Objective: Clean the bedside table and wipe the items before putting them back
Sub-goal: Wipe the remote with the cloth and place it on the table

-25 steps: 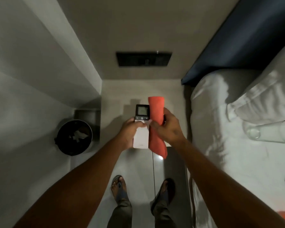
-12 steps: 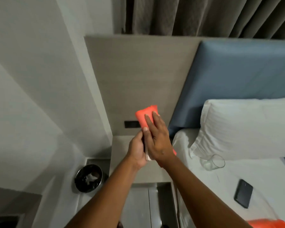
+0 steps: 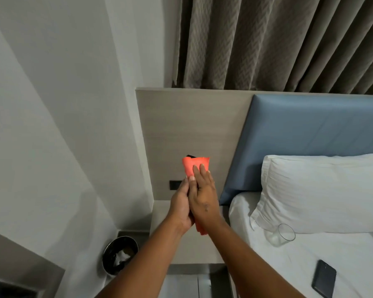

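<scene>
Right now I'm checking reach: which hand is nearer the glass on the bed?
Right. The right hand is on the side toward the glass; the left hand lies beyond it, farther away.

A drinking glass (image 3: 285, 234) and a dark phone (image 3: 323, 278) are seen lying on the white-sheeted bed (image 3: 342, 261), the glass just beside a white pillow (image 3: 319, 190).

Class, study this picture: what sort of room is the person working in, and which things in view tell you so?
Most likely a bedroom, perhaps a hotel room. A bed with a white pillow stands against a padded blue headboard, a bedside table sits beside it, and heavy curtains hang behind.
</scene>
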{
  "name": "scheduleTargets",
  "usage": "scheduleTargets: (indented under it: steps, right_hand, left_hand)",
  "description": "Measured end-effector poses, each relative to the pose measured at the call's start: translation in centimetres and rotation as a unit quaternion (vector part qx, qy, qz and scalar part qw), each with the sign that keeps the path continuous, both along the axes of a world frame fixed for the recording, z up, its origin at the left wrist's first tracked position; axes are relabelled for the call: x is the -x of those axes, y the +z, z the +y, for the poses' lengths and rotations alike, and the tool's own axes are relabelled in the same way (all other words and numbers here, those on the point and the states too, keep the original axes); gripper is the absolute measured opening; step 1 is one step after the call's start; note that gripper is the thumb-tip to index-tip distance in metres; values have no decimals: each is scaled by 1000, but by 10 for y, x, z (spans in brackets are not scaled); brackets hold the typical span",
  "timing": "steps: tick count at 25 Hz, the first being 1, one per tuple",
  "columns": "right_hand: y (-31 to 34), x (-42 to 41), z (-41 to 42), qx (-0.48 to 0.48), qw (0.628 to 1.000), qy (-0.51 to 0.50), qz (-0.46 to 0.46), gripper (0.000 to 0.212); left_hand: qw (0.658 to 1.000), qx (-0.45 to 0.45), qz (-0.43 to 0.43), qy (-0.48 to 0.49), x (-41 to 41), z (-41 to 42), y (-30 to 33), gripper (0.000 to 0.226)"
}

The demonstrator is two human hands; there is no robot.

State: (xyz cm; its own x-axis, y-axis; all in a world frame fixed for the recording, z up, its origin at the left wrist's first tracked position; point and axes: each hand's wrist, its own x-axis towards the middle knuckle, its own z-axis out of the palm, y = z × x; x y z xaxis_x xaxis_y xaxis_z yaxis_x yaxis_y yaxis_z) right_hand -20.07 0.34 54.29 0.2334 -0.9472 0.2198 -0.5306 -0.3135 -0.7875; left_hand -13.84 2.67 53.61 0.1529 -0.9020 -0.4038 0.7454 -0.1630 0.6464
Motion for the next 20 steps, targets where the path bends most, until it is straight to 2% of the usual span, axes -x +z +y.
scheduleTargets:
  steps: [2, 3, 6, 8, 9, 11, 13, 14, 17, 20]
  right_hand:
    - [14, 2, -10, -98, 991, -56, -77, 46]
    - [23, 5, -18, -176, 971, -89, -135, 41]
    - [40, 15, -28, -367, 871, -131, -300, 29]
    - [36, 12, -17, -413, 810, -89, -406, 34]
    - [30, 7, -8, -426, 777, -48, -461, 38]
    - [21, -6, 9, -444, 736, 22, -510, 45]
    - [22, -10, 3, -444, 716, 57, -536, 48]
    - [25, -8, -8, -434, 715, 49, -546, 50]
    - [34, 1, -31, -419, 734, 24, -534, 51]
    - [22, 1, -20, -425, 743, 35, -515, 45]
  left_hand:
    - [998, -20, -55, 24, 3, 1, 0, 35]
    - [994, -32, -98, 39, 4, 1, 1, 31]
    - [955, -66, -281, 73, -6, 0, 11, 32]
    - [896, -76, -431, 76, -13, -4, 21, 33]
    - [872, -78, -476, 86, -15, -7, 28, 35]
    - [852, -81, -510, 91, -17, -10, 39, 53]
    - [834, -100, -540, 57, -14, -12, 40, 74]
    - [824, -106, -555, 33, -9, -11, 37, 77]
    - [820, -100, -564, -11, 5, -10, 36, 67]
    - [807, -148, -571, -8, -4, -23, 45, 65]
